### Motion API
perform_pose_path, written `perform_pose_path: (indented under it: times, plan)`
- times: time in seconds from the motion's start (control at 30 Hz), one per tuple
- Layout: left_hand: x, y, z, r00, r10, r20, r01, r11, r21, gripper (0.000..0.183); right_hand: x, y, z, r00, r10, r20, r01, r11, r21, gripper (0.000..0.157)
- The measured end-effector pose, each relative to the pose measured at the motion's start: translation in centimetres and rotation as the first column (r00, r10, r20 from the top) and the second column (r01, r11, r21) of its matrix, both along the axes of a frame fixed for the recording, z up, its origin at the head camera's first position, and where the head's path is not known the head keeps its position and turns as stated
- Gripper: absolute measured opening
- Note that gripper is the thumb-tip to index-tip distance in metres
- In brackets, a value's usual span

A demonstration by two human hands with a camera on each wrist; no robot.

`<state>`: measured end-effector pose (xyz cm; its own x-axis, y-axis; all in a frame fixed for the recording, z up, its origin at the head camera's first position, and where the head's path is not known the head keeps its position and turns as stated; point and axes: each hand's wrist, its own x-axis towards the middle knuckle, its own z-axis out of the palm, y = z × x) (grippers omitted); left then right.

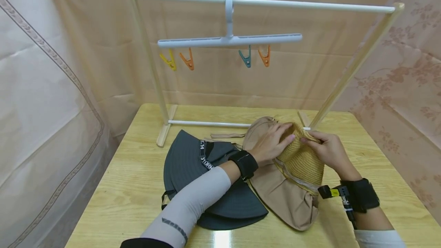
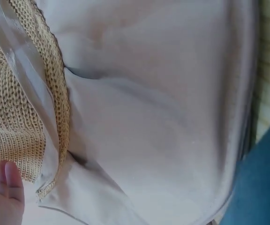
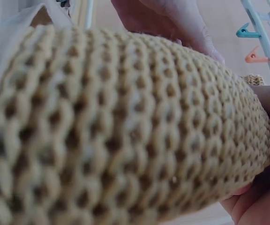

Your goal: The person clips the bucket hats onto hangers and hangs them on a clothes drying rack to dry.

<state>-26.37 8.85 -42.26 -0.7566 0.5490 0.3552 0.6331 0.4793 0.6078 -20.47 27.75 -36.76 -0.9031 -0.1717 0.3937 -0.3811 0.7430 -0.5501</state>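
Between the hands (image 1: 270,144) (image 1: 329,150), a straw-crowned beige hat (image 1: 303,160).

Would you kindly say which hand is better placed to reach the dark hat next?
Probably the left hand: its forearm crosses over the dark hat, while the right hand pinches the woven crown farther away.

Your head view looks forward and down from above the near side of the straw hat (image 1: 304,160), back far enough to get the rack (image 1: 262,1) behind it. Your left-wrist view is close on its cloth (image 2: 149,131). Your right-wrist view is closest: weave fills most of it, facing past the hat to clips (image 3: 254,34) that head view shares. All three share the hat.
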Motion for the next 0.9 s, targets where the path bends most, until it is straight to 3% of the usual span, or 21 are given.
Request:
perform_pose_path:
  times: [0.63, 0.77, 0.9]
  plan:
    - [0.3, -0.6, 0.9, 0.999, -0.016, 0.045, 0.012, 0.994, 0.108, 0.06, 0.6, -0.5, 1.1, 0.999, 0.034, 0.013, -0.033, 0.999, -0.016, 0.026]
    - [0.4, -0.6, 1.0, 0.997, -0.049, 0.052, 0.04, 0.986, 0.163, 0.06, 0.6, -0.8, 1.0, 0.999, 0.044, -0.031, -0.045, 0.999, -0.029, 0.025]
    - [0.2, -0.8, 1.2, 0.997, -0.071, -0.003, 0.07, 0.981, 0.178, 0.058, 0.6, -0.9, 1.2, 0.994, 0.061, -0.096, -0.063, 0.998, -0.02, 0.024]
